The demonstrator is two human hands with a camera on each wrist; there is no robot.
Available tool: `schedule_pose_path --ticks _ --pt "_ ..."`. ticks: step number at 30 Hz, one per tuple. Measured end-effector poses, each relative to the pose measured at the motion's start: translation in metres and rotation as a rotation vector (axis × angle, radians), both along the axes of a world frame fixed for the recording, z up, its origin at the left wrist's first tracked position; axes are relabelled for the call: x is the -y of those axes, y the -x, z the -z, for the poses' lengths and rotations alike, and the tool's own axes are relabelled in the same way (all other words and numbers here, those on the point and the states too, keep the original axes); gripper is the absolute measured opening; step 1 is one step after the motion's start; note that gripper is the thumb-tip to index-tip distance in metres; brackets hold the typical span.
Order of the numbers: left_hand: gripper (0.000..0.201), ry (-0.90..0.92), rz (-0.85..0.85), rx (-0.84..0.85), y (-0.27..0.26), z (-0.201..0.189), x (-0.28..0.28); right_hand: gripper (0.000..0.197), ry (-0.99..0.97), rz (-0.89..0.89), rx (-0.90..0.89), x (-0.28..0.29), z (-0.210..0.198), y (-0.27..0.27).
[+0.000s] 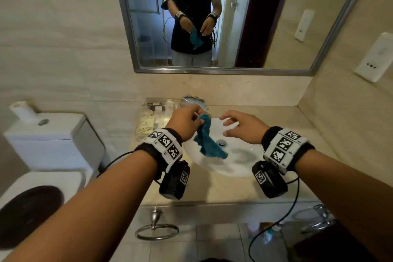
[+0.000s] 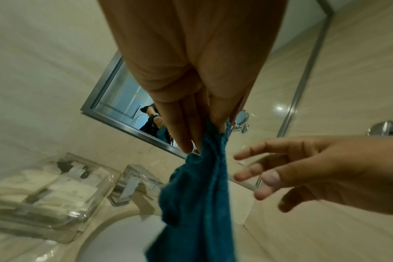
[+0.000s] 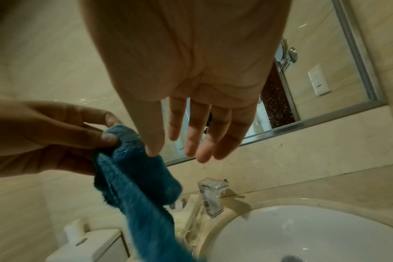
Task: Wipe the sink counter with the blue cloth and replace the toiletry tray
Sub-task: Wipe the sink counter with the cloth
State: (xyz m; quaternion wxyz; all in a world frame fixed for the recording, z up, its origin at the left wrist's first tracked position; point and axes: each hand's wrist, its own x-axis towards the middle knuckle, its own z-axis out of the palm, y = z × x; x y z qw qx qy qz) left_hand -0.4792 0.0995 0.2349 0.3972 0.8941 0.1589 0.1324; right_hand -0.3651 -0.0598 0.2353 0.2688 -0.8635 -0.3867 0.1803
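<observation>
My left hand (image 1: 192,118) pinches the top of the blue cloth (image 1: 207,141), which hangs bunched over the white sink basin (image 1: 238,166). In the left wrist view the blue cloth (image 2: 200,195) drops from my fingertips. My right hand (image 1: 236,126) hovers just right of the cloth with fingers spread and holds nothing; the right wrist view shows its straight fingers (image 3: 192,138) beside the blue cloth (image 3: 132,177). The clear toiletry tray (image 1: 153,117) with several small packets sits on the beige counter (image 1: 297,134) at the back left, beside the chrome faucet (image 1: 194,101).
A white toilet (image 1: 46,147) with a paper roll on its tank stands left of the counter. The mirror (image 1: 212,17) hangs above the backsplash. A towel ring (image 1: 156,232) hangs under the counter's front edge. Wall sockets (image 1: 374,59) are on the right wall.
</observation>
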Motion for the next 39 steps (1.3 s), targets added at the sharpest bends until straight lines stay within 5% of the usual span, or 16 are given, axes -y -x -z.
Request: schedule_pose_path --ticks 3,9,18,23,29,34,39 --pt "0.009 0.052 0.021 0.014 0.000 0.001 0.004 0.054 -0.105 -0.052 -0.048 -0.015 -0.001 0.010" --pt "0.010 0.009 0.004 0.071 0.002 0.002 0.004 0.013 -0.222 -0.013 0.070 -0.027 0.000 0.016" --pt "0.032 -0.019 -0.035 0.021 0.003 0.022 0.001 0.015 -0.283 0.000 -0.035 -0.027 0.000 0.011" --pt "0.018 -0.017 -0.056 0.008 0.003 0.030 -0.004 0.007 -0.248 -0.054 -0.063 -0.023 0.001 0.005" --pt "0.025 0.005 -0.069 0.018 0.005 0.031 -0.016 0.013 -0.092 -0.044 0.033 -0.016 0.011 -0.007" --pt "0.005 0.006 -0.127 0.010 0.010 0.045 -0.018 0.019 -0.130 -0.074 -0.265 -0.022 0.016 0.002" --pt "0.035 0.194 0.023 -0.210 0.022 0.061 -0.015 0.033 -0.164 -0.054 -0.378 -0.027 0.022 0.010"
